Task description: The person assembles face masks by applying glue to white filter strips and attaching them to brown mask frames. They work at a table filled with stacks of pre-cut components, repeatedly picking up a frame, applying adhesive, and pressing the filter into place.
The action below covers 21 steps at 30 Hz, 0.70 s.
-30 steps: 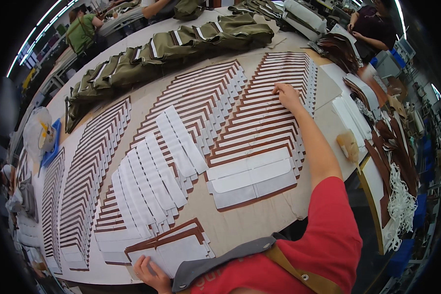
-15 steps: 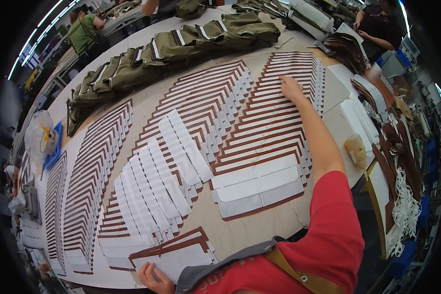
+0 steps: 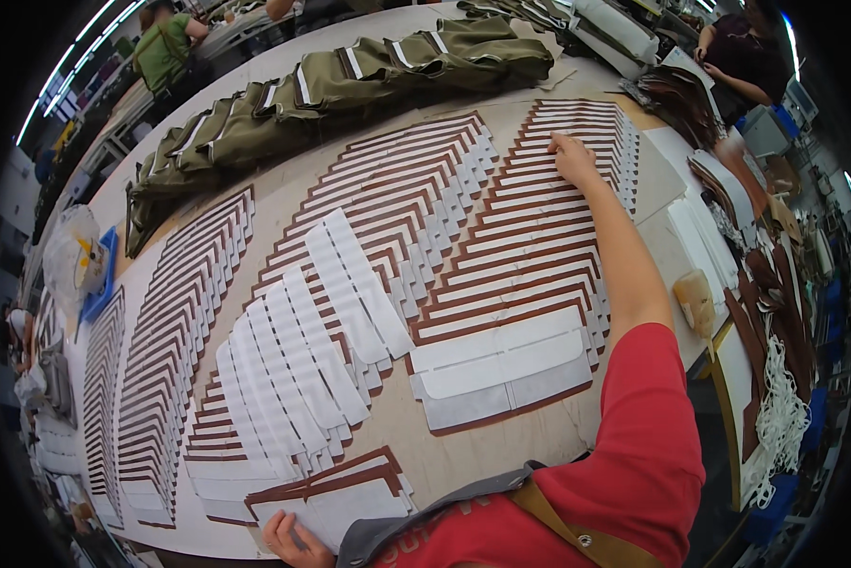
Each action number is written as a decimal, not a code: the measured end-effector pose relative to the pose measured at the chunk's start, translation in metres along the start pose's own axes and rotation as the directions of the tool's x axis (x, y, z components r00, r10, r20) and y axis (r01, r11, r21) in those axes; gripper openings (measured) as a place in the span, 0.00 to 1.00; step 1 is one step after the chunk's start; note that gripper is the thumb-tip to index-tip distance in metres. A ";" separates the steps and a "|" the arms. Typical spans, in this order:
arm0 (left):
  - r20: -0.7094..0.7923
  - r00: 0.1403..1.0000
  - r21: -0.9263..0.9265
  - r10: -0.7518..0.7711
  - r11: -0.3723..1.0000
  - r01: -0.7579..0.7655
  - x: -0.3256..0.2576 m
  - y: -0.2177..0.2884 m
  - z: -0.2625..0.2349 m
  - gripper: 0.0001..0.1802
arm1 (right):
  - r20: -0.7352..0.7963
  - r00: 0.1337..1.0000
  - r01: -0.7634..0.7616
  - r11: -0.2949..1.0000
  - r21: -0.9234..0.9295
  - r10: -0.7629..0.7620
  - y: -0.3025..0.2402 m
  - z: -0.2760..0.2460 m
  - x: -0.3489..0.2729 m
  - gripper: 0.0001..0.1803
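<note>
My right hand (image 3: 573, 158) lies flat, fingers spread, on the far part of a fanned row of brown and white flat pieces (image 3: 530, 246) on the long table (image 3: 283, 66). At the near edge my left hand (image 3: 291, 538) grips a small stack of the same white and brown pieces (image 3: 336, 492). A second fanned row (image 3: 388, 204) lies left of the first. Loose white strips (image 3: 302, 360) overlap it toward me.
Olive green fabric bundles (image 3: 331, 95) lie along the far side. More fanned rows (image 3: 175, 331) fill the left. A pale bottle (image 3: 698, 301) and stacks of brown pieces (image 3: 766, 284) sit at the right. Other people (image 3: 165, 47) work beyond the table.
My right hand has reached farther up the right fanned row. My left hand stays at the near edge with its stack.
</note>
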<state>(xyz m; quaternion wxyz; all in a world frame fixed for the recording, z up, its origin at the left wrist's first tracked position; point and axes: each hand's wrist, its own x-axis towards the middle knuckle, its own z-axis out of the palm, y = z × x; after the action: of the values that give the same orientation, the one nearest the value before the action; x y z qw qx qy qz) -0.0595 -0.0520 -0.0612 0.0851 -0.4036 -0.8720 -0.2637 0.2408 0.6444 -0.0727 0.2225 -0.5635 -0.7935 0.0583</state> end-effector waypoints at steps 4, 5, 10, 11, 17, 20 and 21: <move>0.009 1.000 0.009 0.000 1.000 0.000 0.000 0.000 0.000 0.10 | 0.022 1.000 0.001 1.000 -0.009 0.000 0.012 0.008 0.012 0.12; 0.006 1.000 0.004 0.001 1.000 -0.001 0.000 -0.001 0.000 0.10 | -0.007 1.000 -0.010 1.000 -0.012 0.010 0.014 0.010 0.016 0.13; 0.008 1.000 -0.006 -0.014 1.000 0.014 -0.001 -0.001 0.000 0.10 | -0.055 0.991 -0.120 0.989 0.089 0.125 0.010 0.011 0.026 0.20; 0.011 1.000 -0.002 -0.014 1.000 0.014 -0.001 -0.001 -0.001 0.10 | 0.030 0.988 -0.152 0.986 0.066 0.151 0.009 0.008 0.032 0.23; 0.030 0.999 0.010 -0.028 1.000 0.028 0.000 0.001 -0.002 0.10 | 0.029 0.962 -0.260 0.940 -0.219 0.273 -0.019 0.006 0.039 0.25; 0.037 0.998 0.006 -0.058 0.998 0.058 0.000 0.002 -0.002 0.10 | 0.010 0.966 -0.245 0.925 -0.291 0.259 -0.024 0.009 0.039 0.24; 0.040 0.997 0.003 -0.061 0.998 0.061 -0.001 0.002 -0.002 0.10 | 0.010 0.968 -0.236 0.919 -0.315 0.252 -0.025 0.008 0.039 0.24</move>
<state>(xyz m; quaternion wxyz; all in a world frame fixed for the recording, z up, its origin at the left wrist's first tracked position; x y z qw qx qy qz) -0.0579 -0.0526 -0.0589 0.0598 -0.3818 -0.8857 -0.2573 0.2052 0.6729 -0.0599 0.1020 -0.6841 -0.7218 -0.0260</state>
